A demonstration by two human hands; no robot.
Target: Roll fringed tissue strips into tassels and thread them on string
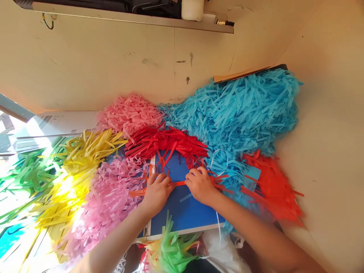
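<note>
My left hand [157,191] and my right hand [200,185] rest side by side on a blue board [184,212]. Both have their fingers curled and pinched on one orange paper strip [178,183] that runs between them and sticks out to the left of my left hand. More loose orange and red strips lie around the fingers. A bundle of red paper strips [167,142] lies just beyond the hands on the board's far edge.
Piles of shredded paper ring the board: blue [241,110], pink [129,113], light pink [108,197], yellow [76,167], green [25,174], orange-red [273,185]. A green and yellow tuft [170,250] lies at the near edge. Cream walls close off the back and right.
</note>
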